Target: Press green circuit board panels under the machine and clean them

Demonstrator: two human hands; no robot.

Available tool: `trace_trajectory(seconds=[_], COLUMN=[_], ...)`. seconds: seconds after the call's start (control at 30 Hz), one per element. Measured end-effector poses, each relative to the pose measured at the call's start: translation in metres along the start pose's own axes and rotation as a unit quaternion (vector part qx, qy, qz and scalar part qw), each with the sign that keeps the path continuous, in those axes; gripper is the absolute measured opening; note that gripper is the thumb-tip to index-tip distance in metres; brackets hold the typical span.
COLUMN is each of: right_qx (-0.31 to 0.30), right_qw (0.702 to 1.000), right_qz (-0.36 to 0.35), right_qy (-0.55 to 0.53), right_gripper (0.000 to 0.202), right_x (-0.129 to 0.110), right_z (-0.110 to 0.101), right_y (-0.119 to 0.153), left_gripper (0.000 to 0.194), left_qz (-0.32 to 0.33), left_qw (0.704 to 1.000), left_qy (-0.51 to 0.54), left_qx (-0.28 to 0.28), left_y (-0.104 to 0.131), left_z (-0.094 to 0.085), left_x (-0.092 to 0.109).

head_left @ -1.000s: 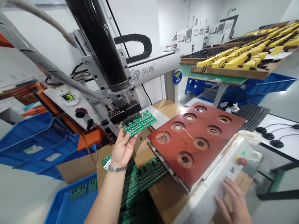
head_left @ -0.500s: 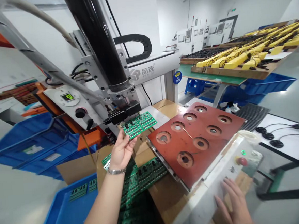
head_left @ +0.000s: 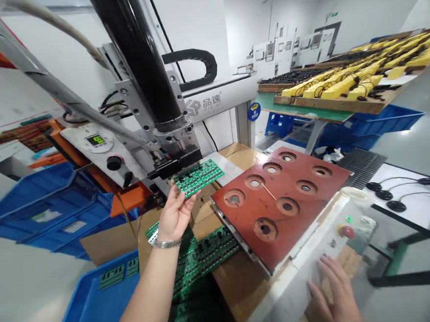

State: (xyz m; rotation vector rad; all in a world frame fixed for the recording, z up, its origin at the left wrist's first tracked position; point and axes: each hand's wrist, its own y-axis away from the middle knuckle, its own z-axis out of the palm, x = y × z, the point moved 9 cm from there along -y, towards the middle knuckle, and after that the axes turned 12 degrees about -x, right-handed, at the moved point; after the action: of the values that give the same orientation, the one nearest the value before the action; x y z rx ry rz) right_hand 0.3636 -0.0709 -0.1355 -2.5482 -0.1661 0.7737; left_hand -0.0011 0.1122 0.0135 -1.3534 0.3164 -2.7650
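Head view — left hand (head_left: 173, 216) pinches one board (head_left: 202, 177), right hand (head_left: 335, 294) open — eight round recesses (head_left: 265, 229).

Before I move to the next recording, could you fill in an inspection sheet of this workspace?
Surface: red plate with eight round recesses, beside a pale control panel.
Job's things: one green circuit board, raised by the black machine head; contact unclear. More boards lie below.
Clutter: thin stick across the plate.
Hands: left hand grips the board's near end; right hand is open at the panel, empty as far as seen.
Cables: black cables on the white tabletop, right.
Surroundings: blue bins left; yellow parts in trays beyond.
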Motion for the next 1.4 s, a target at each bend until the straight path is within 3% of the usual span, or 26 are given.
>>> trace_trajectory(seconds=[0.4,0.97,1.4], right_qx=[0.003,0.002,0.002], right_qw=[1.0,1.0,1.0], right_qz=[0.01,-0.008,0.003], right_qy=[-0.002,0.002,0.007], right_gripper=[0.052,0.053,0.049], right_x=[-0.0003,-0.0002,0.0001], right_z=[0.0008,-0.0003,0.0001], right_y=[0.0002,0.0004,-0.0003], left_gripper=[0.02,0.017,0.019], left_qz=[0.008,0.012,0.007], left_qw=[1.0,1.0,1.0], left_qy=[0.011,-0.005,0.007], left_qx=[0.018,0.0,0.019], left_y=[-0.0011,-0.0049,-0.0001], left_z=[-0.0078,0.0009,-0.0056], left_x=[0.0011,0.0041,0.0026])
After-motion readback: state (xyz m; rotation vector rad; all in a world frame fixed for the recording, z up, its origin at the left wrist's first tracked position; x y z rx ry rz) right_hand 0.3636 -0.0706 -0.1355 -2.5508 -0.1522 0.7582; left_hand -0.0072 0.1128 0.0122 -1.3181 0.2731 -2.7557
